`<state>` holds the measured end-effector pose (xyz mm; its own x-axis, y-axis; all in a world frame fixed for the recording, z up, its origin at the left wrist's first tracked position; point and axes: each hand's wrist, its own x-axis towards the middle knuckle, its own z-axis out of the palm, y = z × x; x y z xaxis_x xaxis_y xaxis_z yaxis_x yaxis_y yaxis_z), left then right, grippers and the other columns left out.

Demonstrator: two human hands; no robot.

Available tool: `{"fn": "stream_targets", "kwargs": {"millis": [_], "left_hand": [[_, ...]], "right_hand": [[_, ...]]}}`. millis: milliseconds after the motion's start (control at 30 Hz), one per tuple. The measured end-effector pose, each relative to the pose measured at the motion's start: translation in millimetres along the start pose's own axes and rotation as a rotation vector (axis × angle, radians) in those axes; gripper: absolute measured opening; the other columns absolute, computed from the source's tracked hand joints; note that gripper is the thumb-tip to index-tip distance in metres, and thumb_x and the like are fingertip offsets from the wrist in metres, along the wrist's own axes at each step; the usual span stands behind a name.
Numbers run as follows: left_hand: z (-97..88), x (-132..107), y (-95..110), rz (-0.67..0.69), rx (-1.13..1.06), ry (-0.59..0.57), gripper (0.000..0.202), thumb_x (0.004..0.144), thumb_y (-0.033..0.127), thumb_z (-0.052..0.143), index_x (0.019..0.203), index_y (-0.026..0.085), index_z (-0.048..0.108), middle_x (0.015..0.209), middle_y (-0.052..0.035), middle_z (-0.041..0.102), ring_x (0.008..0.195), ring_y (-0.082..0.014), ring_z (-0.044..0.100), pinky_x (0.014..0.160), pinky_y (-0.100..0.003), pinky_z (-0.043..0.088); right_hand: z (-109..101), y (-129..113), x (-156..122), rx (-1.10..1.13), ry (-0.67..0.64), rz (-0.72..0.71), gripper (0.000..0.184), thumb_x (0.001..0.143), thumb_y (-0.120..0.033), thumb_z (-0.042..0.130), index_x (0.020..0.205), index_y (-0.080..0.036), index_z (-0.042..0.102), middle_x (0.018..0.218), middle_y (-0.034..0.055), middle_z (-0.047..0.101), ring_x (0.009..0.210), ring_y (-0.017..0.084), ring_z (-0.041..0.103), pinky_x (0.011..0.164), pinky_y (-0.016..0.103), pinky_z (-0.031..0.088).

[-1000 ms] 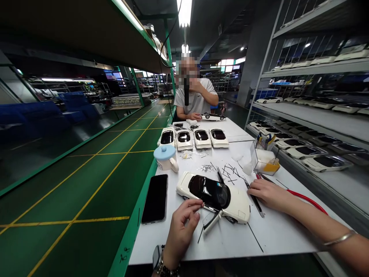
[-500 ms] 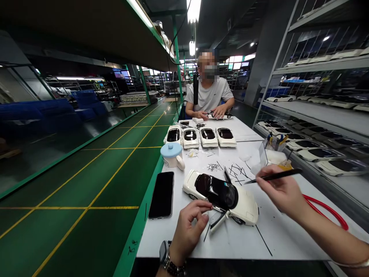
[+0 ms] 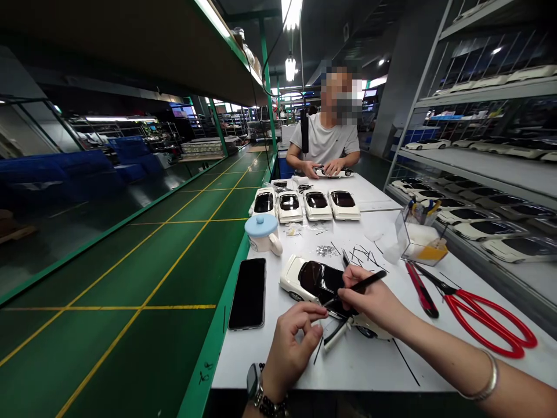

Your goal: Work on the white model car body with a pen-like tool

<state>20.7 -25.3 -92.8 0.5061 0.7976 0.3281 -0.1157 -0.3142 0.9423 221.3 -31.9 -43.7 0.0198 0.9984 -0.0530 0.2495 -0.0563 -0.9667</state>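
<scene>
A white model car [image 3: 324,281] with a black roof sits on the white table in front of me, a door [image 3: 337,337] on its near side swung out. My right hand [image 3: 369,302] grips slim black tweezers [image 3: 369,281] over the cabin, their tip at the near door opening. Part of the bonnet is hidden behind that hand. My left hand [image 3: 292,342] rests beside the car with fingers curved and thumb apart, fingertips at the car's near side. Whether those fingers touch the body I cannot tell.
Red-handled scissors [image 3: 487,322] and a red cutter [image 3: 422,290] lie right. Black strips [image 3: 363,255] and small silver parts [image 3: 326,251] lie beyond the car. A phone [image 3: 247,293], lidded mug [image 3: 263,233] and several model cars [image 3: 317,206] stand around. A co-worker [image 3: 326,139] sits opposite.
My right hand has moved left with the tweezers, from beside the car to over its cabin. My left hand stays by the near side. The co-worker has shifted right.
</scene>
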Motion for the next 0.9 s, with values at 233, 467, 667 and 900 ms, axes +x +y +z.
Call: {"fn": "stream_targets", "kwargs": {"millis": [233, 467, 667, 900], "left_hand": [[-0.8, 0.5, 0.5, 0.009, 0.080, 0.018, 0.039, 0.090, 0.042, 0.050, 0.060, 0.017, 0.048, 0.102, -0.0109, 0.065, 0.095, -0.0216, 0.064, 0.087, -0.037, 0.052], [3.2, 12.1, -4.6, 0.057, 0.593, 0.327, 0.006, 0.087, 0.024, 0.054, 0.086, 0.019, 0.057, 0.107, -0.0084, 0.060, 0.107, -0.0238, 0.055, 0.095, -0.043, 0.045], [10.2, 30.3, -9.1, -0.012, 0.902, 0.204, 0.049, 0.078, 0.022, 0.064, 0.124, 0.021, 0.048, 0.135, -0.0115, 0.049, 0.134, -0.0334, 0.035, 0.110, -0.060, 0.027], [12.3, 39.0, -10.9, -0.042, 0.950, 0.223, 0.042, 0.075, 0.020, 0.067, 0.114, 0.023, 0.051, 0.128, -0.0079, 0.054, 0.131, -0.0318, 0.040, 0.112, -0.066, 0.017]], "right_hand": [[-2.0, 2.1, -2.9, -0.025, -0.030, -0.007, 0.019, 0.075, -0.027, 0.057, 0.072, -0.023, 0.038, 0.056, -0.0042, 0.055, 0.057, 0.014, 0.052, 0.056, 0.027, 0.035], [-8.6, 4.5, -5.1, -0.329, -0.074, -0.069, 0.014, 0.081, -0.028, 0.052, 0.073, -0.021, 0.044, 0.068, -0.0013, 0.055, 0.062, 0.013, 0.045, 0.057, 0.027, 0.033], [-10.8, 2.4, -3.4, -0.357, -0.091, -0.097, 0.014, 0.079, -0.028, 0.054, 0.072, -0.020, 0.045, 0.066, -0.0017, 0.052, 0.058, 0.012, 0.041, 0.054, 0.025, 0.032], [-11.5, 10.2, -2.1, -0.339, -0.091, -0.119, 0.013, 0.077, -0.027, 0.056, 0.071, -0.020, 0.046, 0.064, -0.0024, 0.051, 0.060, 0.013, 0.045, 0.056, 0.025, 0.035]]}}
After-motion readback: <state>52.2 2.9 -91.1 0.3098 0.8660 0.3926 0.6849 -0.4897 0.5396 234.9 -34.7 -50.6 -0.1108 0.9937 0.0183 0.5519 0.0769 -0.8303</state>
